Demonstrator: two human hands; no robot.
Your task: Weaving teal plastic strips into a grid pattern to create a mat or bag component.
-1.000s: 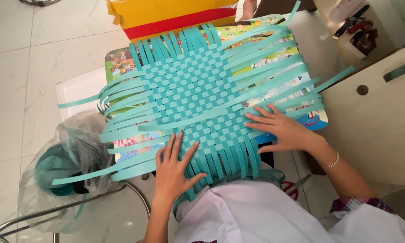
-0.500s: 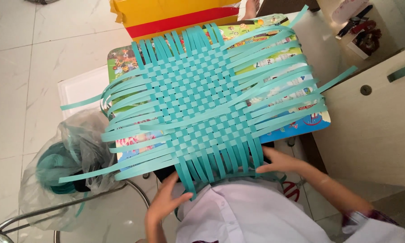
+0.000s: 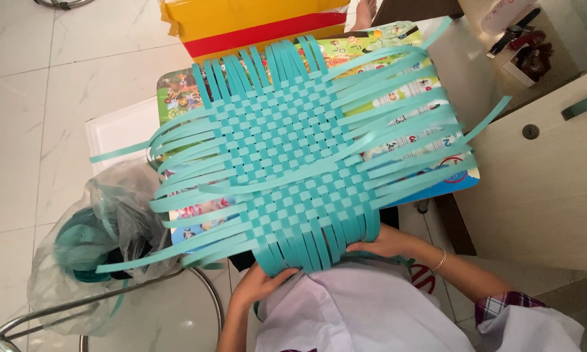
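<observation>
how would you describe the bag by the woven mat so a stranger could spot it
Start at the teal woven mat on the small colourful table. Look off its left edge, down to the white floor, beside a chrome frame. The bag is crumpled clear plastic holding dark teal rolls, the only see-through thing there.

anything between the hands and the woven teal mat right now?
Nothing visible. The left hand and right hand both sit at the near edge of the woven teal strip mat, touching its bent-down strip ends directly; fingertips are hidden underneath.

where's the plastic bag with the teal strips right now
In the head view, the plastic bag sits low on the left, on the floor beside the woven mat and the left hand.
</observation>
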